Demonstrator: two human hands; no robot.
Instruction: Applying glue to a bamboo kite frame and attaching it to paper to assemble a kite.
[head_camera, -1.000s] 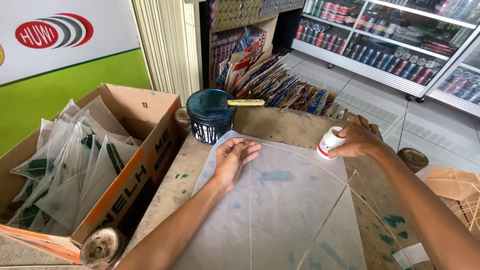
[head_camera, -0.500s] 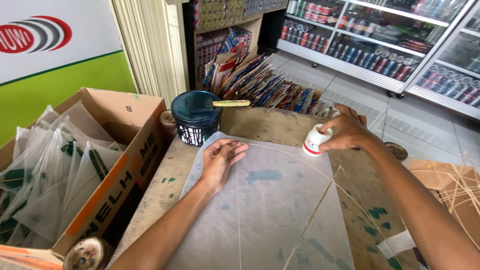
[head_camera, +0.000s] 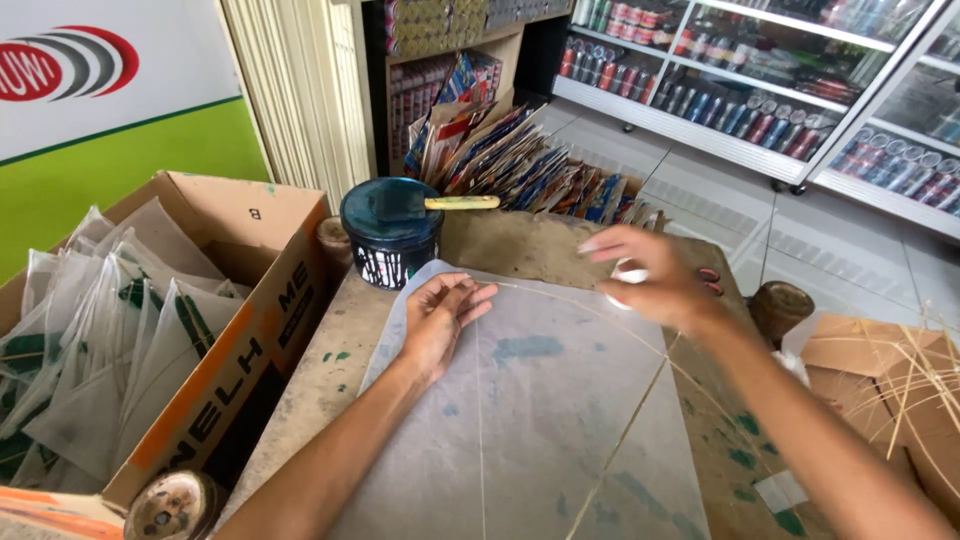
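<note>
A pale grey paper sheet (head_camera: 540, 410) with thin bamboo sticks across it lies on a paint-stained wooden table (head_camera: 520, 245). My left hand (head_camera: 440, 315) rests flat on the sheet's upper corner. Just above the sheet's right edge, my right hand (head_camera: 650, 285) is blurred and wrapped around a small white bottle (head_camera: 628, 277). A dark teal paint can (head_camera: 390, 232) stands at the table's far left, with a yellow-handled brush (head_camera: 440, 203) lying across its top.
A cardboard box (head_camera: 230, 330) of folded translucent paper pieces stands to the left. Colourful packets (head_camera: 510, 165) lean behind the table. A round tin (head_camera: 782, 305) and bamboo strips (head_camera: 915, 375) sit at the right. Drink coolers (head_camera: 780, 90) line the back.
My right hand has lifted the white bottle off the table's far edge and brought it nearer, over the sheet's right side. My left hand has stayed on the sheet.
</note>
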